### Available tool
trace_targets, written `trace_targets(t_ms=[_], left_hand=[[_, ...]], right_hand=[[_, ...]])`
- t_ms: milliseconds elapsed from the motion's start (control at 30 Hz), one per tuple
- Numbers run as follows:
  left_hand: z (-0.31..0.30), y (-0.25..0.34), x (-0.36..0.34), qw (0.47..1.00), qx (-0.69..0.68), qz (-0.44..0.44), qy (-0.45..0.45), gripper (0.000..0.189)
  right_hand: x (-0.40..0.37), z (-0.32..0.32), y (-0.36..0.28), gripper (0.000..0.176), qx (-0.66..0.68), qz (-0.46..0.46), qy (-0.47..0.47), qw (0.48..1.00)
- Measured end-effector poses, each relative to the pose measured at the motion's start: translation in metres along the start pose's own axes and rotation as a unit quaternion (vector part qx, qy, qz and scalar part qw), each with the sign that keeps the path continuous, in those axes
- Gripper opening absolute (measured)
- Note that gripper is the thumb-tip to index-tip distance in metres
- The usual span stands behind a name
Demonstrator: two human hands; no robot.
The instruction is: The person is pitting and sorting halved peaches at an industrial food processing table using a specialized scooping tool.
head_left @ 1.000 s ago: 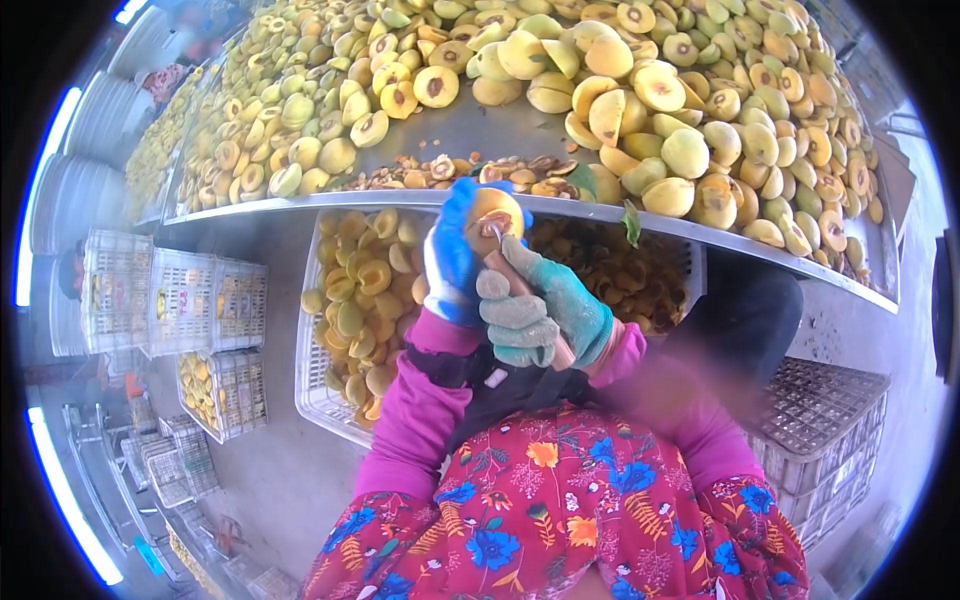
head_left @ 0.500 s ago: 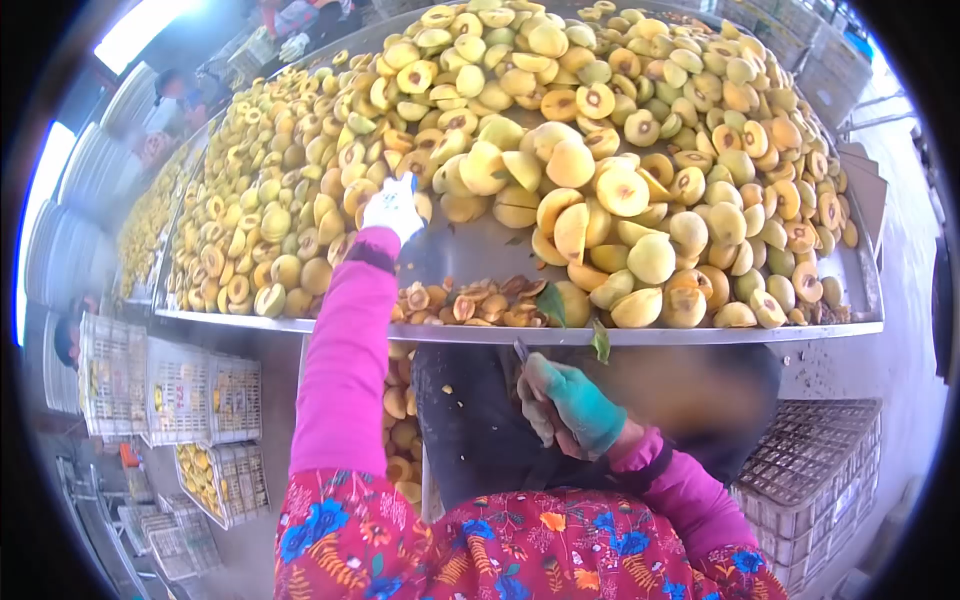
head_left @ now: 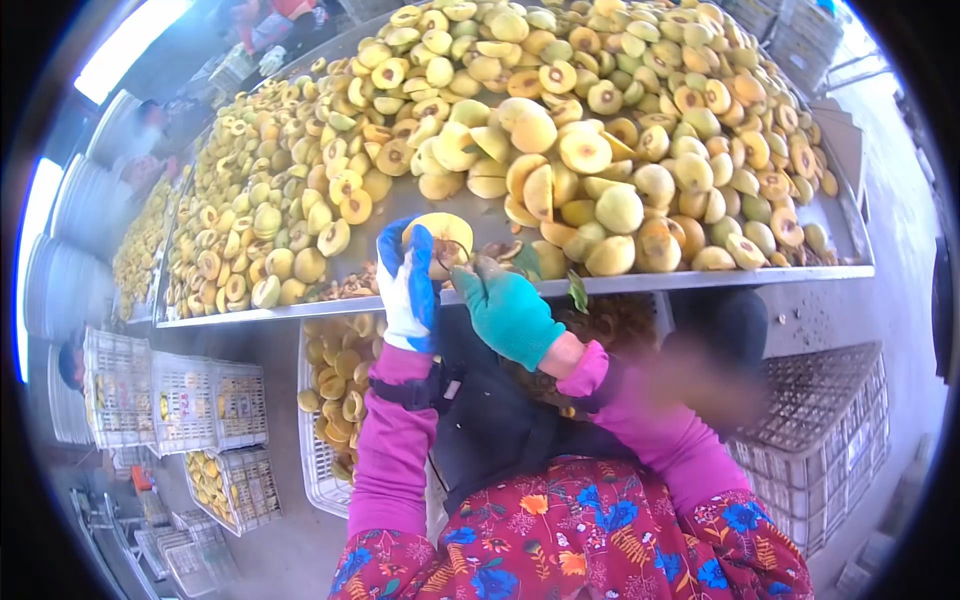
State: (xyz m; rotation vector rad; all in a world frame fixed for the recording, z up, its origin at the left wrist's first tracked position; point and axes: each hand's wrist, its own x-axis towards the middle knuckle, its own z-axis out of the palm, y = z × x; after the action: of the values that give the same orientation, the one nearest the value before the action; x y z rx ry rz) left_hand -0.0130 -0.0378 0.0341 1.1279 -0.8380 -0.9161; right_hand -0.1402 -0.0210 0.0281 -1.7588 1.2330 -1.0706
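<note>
My left hand [head_left: 408,290], in a white and blue glove, is closed round a halved yellow fruit [head_left: 450,232] whose cut face and brown centre show. My right hand [head_left: 512,312], in a green glove, touches the fruit's lower right side with its fingertips. Whatever those fingers grip is hidden. Both hands are over the near edge of the metal table [head_left: 620,285]. Beyond them lies a large heap of halved fruits [head_left: 560,75]. A green leaf [head_left: 577,292] hangs at the table's edge, right of my right hand.
Below the table, a white crate [head_left: 318,478] holds fruit halves. Stacked crates [head_left: 180,392] stand at the left, and a grey crate [head_left: 815,440] at the lower right. People [head_left: 150,125] are at the upper left. Brown scraps [head_left: 345,287] lie along the table's near edge.
My left hand has come back from the heap toward my body, now with a fruit half. My right hand has risen leftward to meet it. The view has shifted, showing more of the crate below.
</note>
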Motion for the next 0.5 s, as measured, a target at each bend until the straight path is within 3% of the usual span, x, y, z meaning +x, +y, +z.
trace_targets(t_ms=[33,133,200,267,333,367,400,433,467,500], left_hand=[[0.007,-0.001,-0.007,1.0,-0.006,-0.006,-0.007,0.029],[0.012,0.003,-0.016,0.998,-0.055,-0.018,-0.011,0.026],[0.01,0.013,-0.019,0.997,0.07,-0.018,0.012,0.023],[0.021,0.024,-0.032,0.997,0.081,0.004,0.011,0.024],[0.072,0.044,-0.035,0.983,0.169,0.059,0.049,0.019],[0.093,0.039,-0.022,0.948,0.234,0.214,-0.015,0.019],[0.057,0.045,-0.038,0.992,0.099,0.056,0.056,0.017],[0.008,-0.022,-0.026,0.979,0.178,0.08,0.054,0.014],[-0.049,-0.039,-0.041,0.996,-0.063,0.016,-0.058,0.013],[-0.035,-0.041,-0.039,0.993,0.015,0.022,-0.118,0.013]], right_hand=[[-0.004,-0.002,0.001,0.036,0.064,0.009,0.01,0.998],[-0.013,-0.001,0.006,0.036,0.041,-0.01,-0.013,0.999],[-0.018,-0.007,-0.002,0.036,0.074,0.002,-0.014,0.997],[-0.025,-0.013,-0.014,0.036,0.106,0.012,-0.013,0.994],[-0.02,-0.05,-0.031,0.037,0.253,0.066,0.013,0.965],[-0.007,-0.087,-0.042,0.038,0.268,0.129,0.003,0.955],[-0.028,-0.009,-0.007,0.038,0.352,-0.006,0.055,0.934],[-0.033,0.005,0.002,0.026,0.344,0.228,-0.073,0.908],[-0.04,0.032,0.038,0.027,0.35,0.183,-0.102,0.913],[-0.047,0.057,0.074,0.028,0.358,0.136,-0.13,0.915]])
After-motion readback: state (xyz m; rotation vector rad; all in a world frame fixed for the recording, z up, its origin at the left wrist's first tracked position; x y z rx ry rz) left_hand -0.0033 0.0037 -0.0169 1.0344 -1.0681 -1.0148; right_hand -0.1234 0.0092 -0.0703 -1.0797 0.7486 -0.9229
